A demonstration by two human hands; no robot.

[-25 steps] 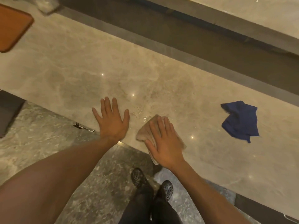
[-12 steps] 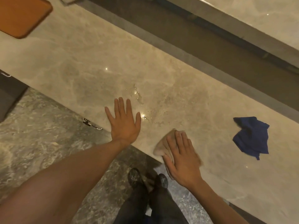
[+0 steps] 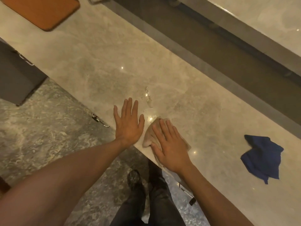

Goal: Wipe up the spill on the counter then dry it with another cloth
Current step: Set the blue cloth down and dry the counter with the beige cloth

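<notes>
1. Nearest: dark trousers and two dark patterned shoes (image 3: 134, 177) are seen on the grey mottled stone floor (image 3: 40, 128), right at the counter's front edge.
2. Both bare forearms are extended fwd over that edge.
3. Left hand (image 3: 128, 123) is laid flat, palm down, fingers spread and fully open; nothing is held. It is planted on the beige polished marble counter (image 3: 97, 62) at the near edge.
4. Right hand (image 3: 171, 147) is also flat and open, fingers extended, not curled. It is pressed down on a crumpled beige wiping cloth (image 3: 149, 136), which is pinned to the counter rather than gripped. Cloth is seen poking out to the left of and beyond the fingertips; part overhangs the near edge under the wrist.
5. The two hands are just beside each other, approx. touching at thumb level; actual contact can't be told.
6. Clear liquid spill (image 3: 148, 98) is seen as glossy droplets and streaks just beyond the cloth and right of the left fingertips. Far part is not covered by the cloth.
7. Crumpled dark blue cloth (image 3: 262, 157) is lying on the counter well to the right, apart from both hands, untouched.
8. Metal cabinet handle (image 3: 100, 120) is visible below the counter edge, left of the left hand.
9. Far left: orange-brown rounded-corner mat (image 3: 44, 12) lies on the counter, partly cut off by the frame.
10. Beyond: dark recessed channel (image 3: 203, 38), then a second pale stone surface (image 3: 260, 15) at top right.
</notes>
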